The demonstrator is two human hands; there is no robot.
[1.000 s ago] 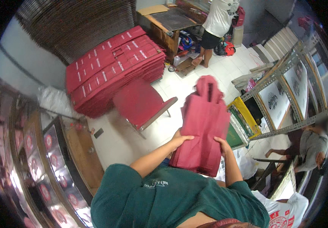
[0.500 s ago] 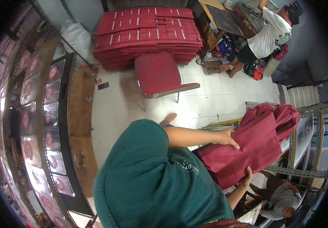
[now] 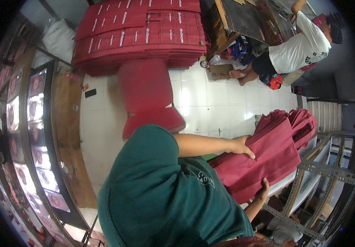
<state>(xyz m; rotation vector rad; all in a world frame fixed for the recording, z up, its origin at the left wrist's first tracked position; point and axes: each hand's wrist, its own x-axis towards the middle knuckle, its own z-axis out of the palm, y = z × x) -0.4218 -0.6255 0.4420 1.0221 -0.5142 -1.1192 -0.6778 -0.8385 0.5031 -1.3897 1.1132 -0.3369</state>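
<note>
A bundle of maroon fabric bags [image 3: 263,152] lies across my hands on the right side, its far end bunched into loose folds. My left hand [image 3: 242,147] grips the upper edge, thumb over the top of the cloth. Lower down, my right hand [image 3: 261,192] supports the near side, with fingers partly hidden underneath. Both hands are closed on the bundle, which is held in front of my green shirt.
A red chair [image 3: 146,88] stands before a tall pile of flat maroon bags [image 3: 140,49]. Metal racks [image 3: 329,175] rise at right, with a person in grey [image 3: 286,230] below. A person in white [image 3: 296,49] is at far right. Framed panels [image 3: 37,127] line the left; a phone [image 3: 90,93] lies on the floor.
My view has shifted toward the right-hand racks; the chair and pile now appear further left. Both hands keep hold of the bag bundle. The person in grey is now more hidden behind the rack.
</note>
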